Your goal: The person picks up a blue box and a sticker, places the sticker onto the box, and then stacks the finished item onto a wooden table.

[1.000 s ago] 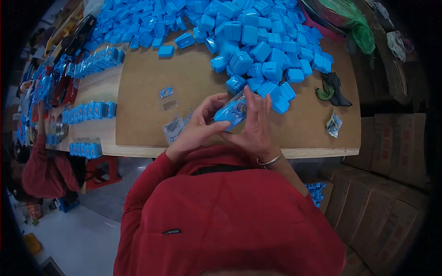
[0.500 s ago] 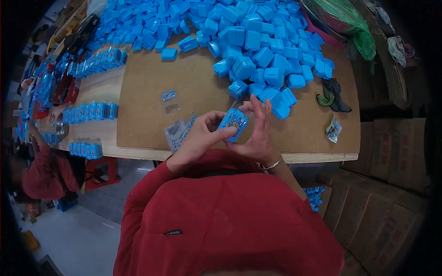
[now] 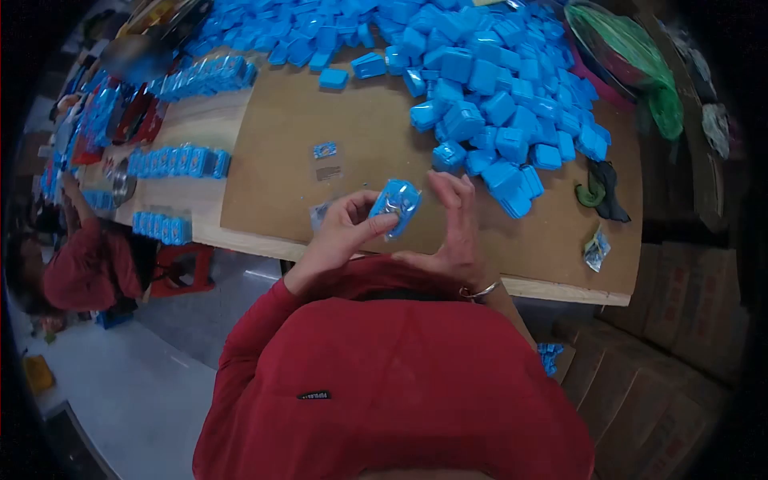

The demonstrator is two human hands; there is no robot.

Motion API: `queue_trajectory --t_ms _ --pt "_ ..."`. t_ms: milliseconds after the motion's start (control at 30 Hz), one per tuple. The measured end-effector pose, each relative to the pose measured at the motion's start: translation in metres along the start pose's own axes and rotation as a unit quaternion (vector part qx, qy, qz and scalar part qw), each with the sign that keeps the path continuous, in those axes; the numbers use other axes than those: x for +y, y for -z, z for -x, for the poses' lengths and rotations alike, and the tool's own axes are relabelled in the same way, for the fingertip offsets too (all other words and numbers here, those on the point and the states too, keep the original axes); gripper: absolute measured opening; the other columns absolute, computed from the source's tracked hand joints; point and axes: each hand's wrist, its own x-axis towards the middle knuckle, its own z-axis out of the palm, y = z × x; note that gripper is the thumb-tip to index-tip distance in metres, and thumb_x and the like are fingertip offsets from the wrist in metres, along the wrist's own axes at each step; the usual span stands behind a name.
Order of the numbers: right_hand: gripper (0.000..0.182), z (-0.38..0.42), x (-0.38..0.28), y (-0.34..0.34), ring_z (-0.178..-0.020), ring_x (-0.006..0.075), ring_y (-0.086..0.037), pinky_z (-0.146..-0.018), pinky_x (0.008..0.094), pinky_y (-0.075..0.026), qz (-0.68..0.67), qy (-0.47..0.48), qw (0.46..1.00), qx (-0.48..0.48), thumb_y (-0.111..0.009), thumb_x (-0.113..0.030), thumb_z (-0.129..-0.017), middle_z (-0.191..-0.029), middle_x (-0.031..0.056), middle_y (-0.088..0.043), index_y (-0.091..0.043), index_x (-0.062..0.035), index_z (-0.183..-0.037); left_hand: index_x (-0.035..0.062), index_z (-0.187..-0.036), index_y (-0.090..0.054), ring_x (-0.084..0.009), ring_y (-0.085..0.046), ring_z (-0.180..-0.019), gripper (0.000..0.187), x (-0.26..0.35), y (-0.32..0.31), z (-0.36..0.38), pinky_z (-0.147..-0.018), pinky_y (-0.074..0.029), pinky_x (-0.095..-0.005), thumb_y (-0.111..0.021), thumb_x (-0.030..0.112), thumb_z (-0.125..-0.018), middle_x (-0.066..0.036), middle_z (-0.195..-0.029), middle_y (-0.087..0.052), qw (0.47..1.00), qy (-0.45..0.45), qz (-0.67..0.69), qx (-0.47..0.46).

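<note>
A small blue case with a printed lid, in shiny clear wrap [image 3: 398,202], is held between the thumb and fingers of my left hand [image 3: 346,233]. To its right, my right hand [image 3: 456,228] is apart from the case, with thumb and fingers spread in a curve and nothing between them. A printed card in a clear sleeve [image 3: 326,150] lies on the brown board [image 3: 276,132] beyond my left hand. Partly hidden behind that hand is a clear packet [image 3: 319,214]. Many loose blue cases [image 3: 484,76] are heaped past my hands.
Rows of wrapped blue cases [image 3: 180,162] stand on the wood at left. At right lie a dark cloth [image 3: 610,192], a crumpled packet [image 3: 596,250] and a green bag [image 3: 660,92]. Cartons [image 3: 680,304] are stacked at lower right. A person in red [image 3: 92,268] is at far left.
My right hand has come away from the case, which stays in my left hand. The case is now tilted differently. The view has shifted, so the table appears further right.
</note>
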Motion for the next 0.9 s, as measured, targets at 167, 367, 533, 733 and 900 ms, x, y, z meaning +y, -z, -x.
queue_trajectory --t_ms 167,367,533,733,900 --pt "0.042 0.002 0.046 -0.049 -0.101 0.0323 -0.051 -0.087 0.0401 -0.042 -0.024 -0.116 0.991 -0.066 -0.073 -0.021 -0.07 -0.108 0.0154 -0.053 -0.057 -0.0037 -0.105 0.0011 -0.108 -0.052 -0.0077 -0.058 -0.076 0.038 -0.015 0.129 0.03 -0.069 -0.046 -0.0213 -0.07 0.021 -0.081 -0.003 -0.088 -0.063 0.952 -0.03 -0.07 0.295" --pt "0.021 -0.063 0.075 -0.129 -0.089 0.0333 -0.054 -0.076 0.0425 -0.044 0.028 -0.104 0.987 -0.119 -0.065 -0.022 -0.078 -0.094 0.0149 -0.055 -0.061 -0.004 -0.088 -0.0023 -0.105 -0.057 -0.0142 -0.061 -0.077 0.047 -0.032 0.22 0.068 -0.068 -0.048 -0.0256 -0.073 0.032 -0.077 -0.008 -0.091 -0.063 0.901 -0.014 -0.2 0.385" --pt "0.022 -0.108 0.067 -0.178 -0.09 0.0348 -0.053 -0.075 0.0456 -0.044 0.089 -0.021 0.987 -0.134 -0.067 -0.022 -0.077 -0.094 0.016 -0.054 -0.06 -0.0041 -0.087 -0.0021 -0.113 -0.05 -0.0277 -0.055 -0.096 0.056 -0.034 0.194 0.059 -0.08 -0.046 -0.0363 -0.075 0.024 -0.07 -0.016 -0.097 -0.056 0.696 -0.166 -0.499 0.489" --pt "0.015 -0.112 0.083 -0.187 -0.085 0.0337 -0.053 -0.07 0.0447 -0.043 0.063 -0.009 0.976 -0.206 -0.067 -0.018 -0.077 -0.087 0.0137 -0.054 -0.058 -0.005 -0.078 0.0022 -0.097 -0.053 -0.035 -0.052 -0.091 0.033 -0.044 0.21 0.079 -0.078 -0.043 -0.0417 -0.067 0.003 -0.067 -0.015 -0.093 -0.055 0.606 -0.217 -0.518 0.564" --pt "0.014 -0.111 0.081 -0.178 -0.078 0.0323 -0.055 -0.066 0.0432 -0.044 0.029 -0.011 0.977 -0.213 -0.067 -0.015 -0.077 -0.083 0.0129 -0.053 -0.057 -0.0043 -0.077 0.006 -0.096 -0.056 -0.0303 -0.052 -0.093 0.031 -0.051 0.262 0.122 -0.075 -0.042 -0.0399 -0.069 0.007 -0.067 -0.013 -0.095 -0.056 0.493 -0.149 -0.604 0.608"
